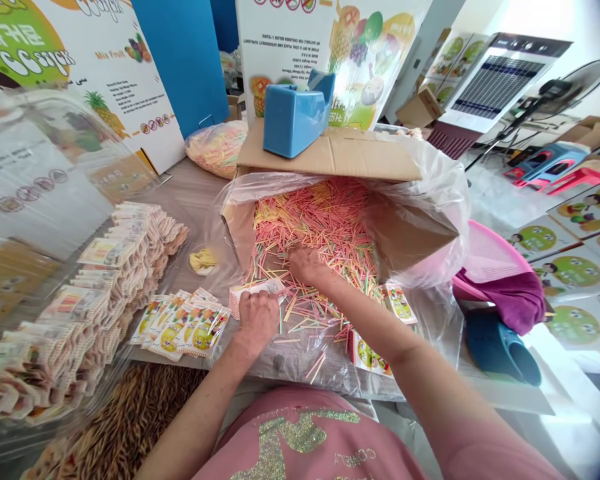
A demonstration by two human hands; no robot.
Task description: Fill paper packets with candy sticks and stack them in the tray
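Thin pink, yellow and green sticks (320, 213) fill an open cardboard box lined with clear plastic and spill onto the table. My left hand (258, 317) has its fingers curled over a small white packet (235, 300) at the box's front left. Among the sticks, my right hand (305, 263) reaches in with bent fingers; what it grips, if anything, is hidden. Left of my left hand lie overlapping printed packets (180, 323). More packets (400, 303) rest near my right forearm.
Rows of stacked packets (95, 293) cover the left side under clear plastic. A blue tape dispenser (290, 120) stands on the box flap (370, 157). At the right are a pink basket (495, 253) with purple cloth and a blue container (500, 347).
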